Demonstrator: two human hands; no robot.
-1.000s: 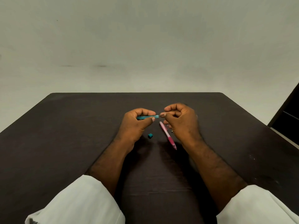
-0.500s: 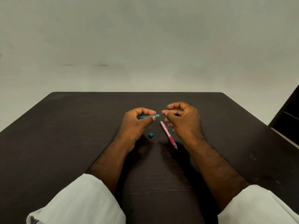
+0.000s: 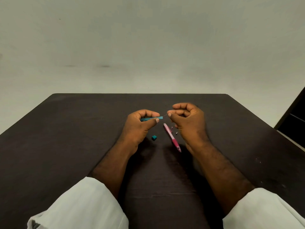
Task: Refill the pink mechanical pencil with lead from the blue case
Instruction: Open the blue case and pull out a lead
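Note:
My left hand grips the slim blue lead case level above the table, its open end pointing right. My right hand pinches a thin lead between thumb and forefinger; the lead is partly drawn out of the case's open end. The pink mechanical pencil lies on the dark table between my wrists, its tip toward me. The case's small blue cap sits on the table to the left of the pencil.
Two tiny loose pencil parts lie just right of the pencil, beside my right hand. The table's far edge meets a pale wall. A dark piece of furniture stands off the table's right side.
My right hand has moved right, away from the case, drawing a thin lead out of its open end. My left hand and the case have stayed put.

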